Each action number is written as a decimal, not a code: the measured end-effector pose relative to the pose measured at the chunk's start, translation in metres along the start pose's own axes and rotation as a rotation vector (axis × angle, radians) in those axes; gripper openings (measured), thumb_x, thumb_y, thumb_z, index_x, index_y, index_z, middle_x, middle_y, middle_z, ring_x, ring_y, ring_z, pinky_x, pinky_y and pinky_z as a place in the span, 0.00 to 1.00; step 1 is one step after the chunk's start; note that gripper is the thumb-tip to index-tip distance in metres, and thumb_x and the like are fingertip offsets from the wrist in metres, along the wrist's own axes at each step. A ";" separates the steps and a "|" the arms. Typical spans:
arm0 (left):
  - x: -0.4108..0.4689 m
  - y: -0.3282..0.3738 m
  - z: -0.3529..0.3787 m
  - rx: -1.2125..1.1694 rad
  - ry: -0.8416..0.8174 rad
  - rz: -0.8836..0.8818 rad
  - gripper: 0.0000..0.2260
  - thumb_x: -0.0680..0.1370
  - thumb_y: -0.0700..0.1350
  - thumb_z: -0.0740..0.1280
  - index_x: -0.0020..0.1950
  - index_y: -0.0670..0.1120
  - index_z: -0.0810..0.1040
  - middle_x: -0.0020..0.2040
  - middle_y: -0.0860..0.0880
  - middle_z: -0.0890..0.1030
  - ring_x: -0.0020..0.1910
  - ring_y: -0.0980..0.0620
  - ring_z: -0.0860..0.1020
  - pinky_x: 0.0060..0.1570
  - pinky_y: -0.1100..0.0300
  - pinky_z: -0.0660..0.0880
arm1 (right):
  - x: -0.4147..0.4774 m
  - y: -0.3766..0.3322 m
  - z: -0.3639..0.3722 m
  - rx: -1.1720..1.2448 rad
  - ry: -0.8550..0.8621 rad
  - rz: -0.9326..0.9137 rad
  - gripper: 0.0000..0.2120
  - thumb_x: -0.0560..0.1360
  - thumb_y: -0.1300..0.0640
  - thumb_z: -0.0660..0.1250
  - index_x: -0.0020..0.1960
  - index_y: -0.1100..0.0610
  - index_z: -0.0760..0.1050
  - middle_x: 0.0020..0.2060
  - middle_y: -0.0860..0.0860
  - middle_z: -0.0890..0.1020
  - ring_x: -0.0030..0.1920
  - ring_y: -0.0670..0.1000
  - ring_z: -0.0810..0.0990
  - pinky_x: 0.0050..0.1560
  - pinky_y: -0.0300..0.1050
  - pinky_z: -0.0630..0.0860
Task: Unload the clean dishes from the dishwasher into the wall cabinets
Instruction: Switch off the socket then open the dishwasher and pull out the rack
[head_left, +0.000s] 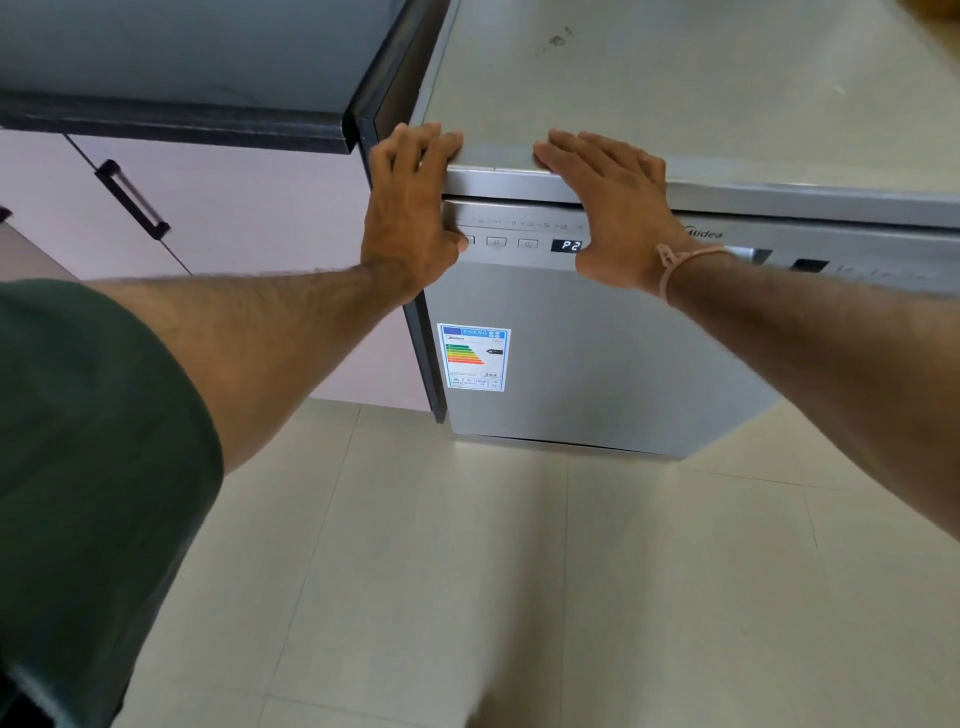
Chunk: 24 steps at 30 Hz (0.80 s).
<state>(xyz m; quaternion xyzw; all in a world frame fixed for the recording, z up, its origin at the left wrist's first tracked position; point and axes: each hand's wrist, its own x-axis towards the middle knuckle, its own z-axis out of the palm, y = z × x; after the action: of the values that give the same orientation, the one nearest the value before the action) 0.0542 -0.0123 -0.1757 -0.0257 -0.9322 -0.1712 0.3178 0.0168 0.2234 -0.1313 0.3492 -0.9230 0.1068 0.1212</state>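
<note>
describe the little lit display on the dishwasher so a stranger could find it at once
Find the silver dishwasher standing right of the dark countertop. On the control strip along its upper front, between the left hand and the right hand, sits a small black display. Unlike the pale outlined buttons to its left, it glows with white characters, P2.

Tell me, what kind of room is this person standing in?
Most likely a home kitchen. A silver Midea dishwasher with an energy label stands on a tiled floor, beside a dark countertop over pale pink cabinets with a black bar handle.
</note>
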 end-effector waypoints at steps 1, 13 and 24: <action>0.000 -0.001 0.000 -0.001 -0.010 0.009 0.36 0.67 0.55 0.75 0.72 0.45 0.68 0.70 0.44 0.70 0.70 0.40 0.65 0.70 0.45 0.69 | 0.000 -0.001 -0.001 -0.002 -0.003 0.002 0.46 0.64 0.59 0.74 0.78 0.50 0.58 0.77 0.49 0.60 0.76 0.55 0.58 0.73 0.53 0.52; 0.003 0.008 -0.020 -0.062 -0.138 -0.033 0.39 0.64 0.53 0.77 0.72 0.43 0.68 0.71 0.43 0.69 0.71 0.40 0.64 0.71 0.45 0.65 | 0.002 -0.013 -0.017 0.113 -0.071 0.119 0.40 0.67 0.64 0.68 0.76 0.48 0.61 0.77 0.46 0.62 0.77 0.51 0.57 0.73 0.50 0.50; 0.057 0.033 -0.076 0.163 -0.523 -0.118 0.31 0.74 0.64 0.67 0.73 0.52 0.67 0.67 0.49 0.72 0.66 0.46 0.68 0.67 0.49 0.61 | 0.041 -0.025 -0.067 0.320 -0.278 0.355 0.31 0.75 0.57 0.60 0.76 0.45 0.60 0.65 0.50 0.76 0.65 0.57 0.72 0.65 0.57 0.64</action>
<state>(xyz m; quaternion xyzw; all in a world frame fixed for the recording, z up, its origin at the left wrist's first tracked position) 0.0587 -0.0100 -0.0755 0.0111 -0.9931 -0.1016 0.0569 0.0139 0.1988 -0.0526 0.2078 -0.9490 0.2218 -0.0842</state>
